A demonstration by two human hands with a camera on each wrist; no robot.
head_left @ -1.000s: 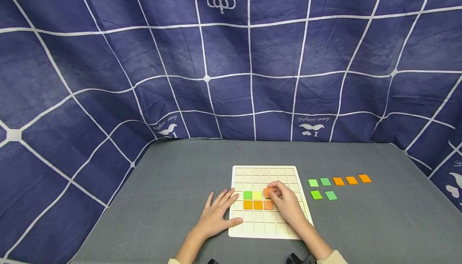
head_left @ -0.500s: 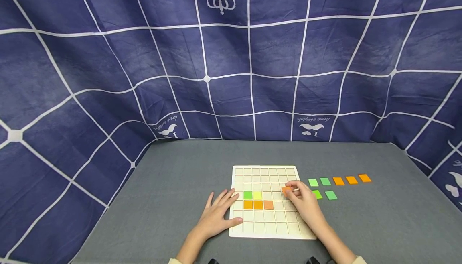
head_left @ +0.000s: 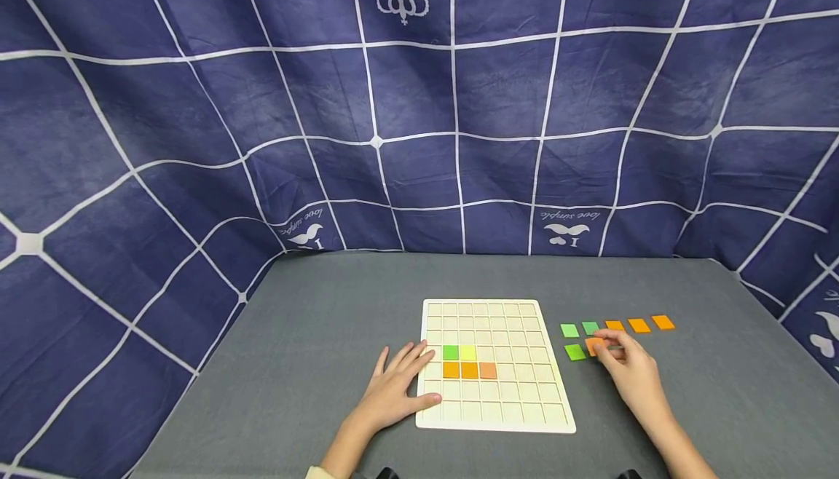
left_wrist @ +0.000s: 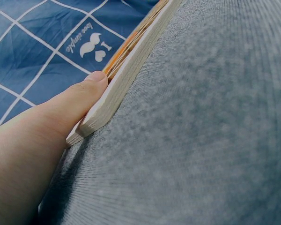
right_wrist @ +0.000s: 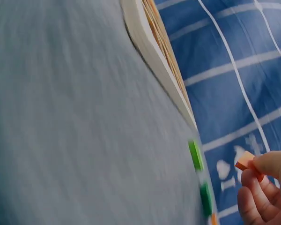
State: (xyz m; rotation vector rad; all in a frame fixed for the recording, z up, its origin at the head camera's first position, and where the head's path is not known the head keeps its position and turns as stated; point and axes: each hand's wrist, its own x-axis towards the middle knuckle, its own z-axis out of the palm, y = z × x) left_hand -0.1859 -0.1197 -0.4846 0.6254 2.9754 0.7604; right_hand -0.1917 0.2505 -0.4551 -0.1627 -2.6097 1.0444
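A pale wooden grid board (head_left: 524,393) lies on the grey cloth. Five fingers spread, my left hand (head_left: 392,392) rests on its left edge; the thumb (left_wrist: 91,86) lies along the rim in the left wrist view. Set in the grid are a green tile (head_left: 451,352), a yellow tile (head_left: 468,352), two orange tiles (head_left: 469,370) and a salmon tile (head_left: 488,370). Off to the board's right, my right hand (head_left: 632,373) pinches an orange tile (right_wrist: 245,160) between thumb and fingers, held above the cloth and overlapping the loose tiles in the head view.
Loose tiles lie right of the board: light green (head_left: 569,330), teal green (head_left: 590,327), bright green (head_left: 574,352) and several orange ones, such as the rightmost orange tile (head_left: 663,322). A blue curtain (head_left: 498,166) with white lines rises behind the grey table (head_left: 314,304).
My right hand has lifted the orange tile off the board, from beside the yellow tile, and carried it rightward over to the loose tiles. The left hand has stayed put.
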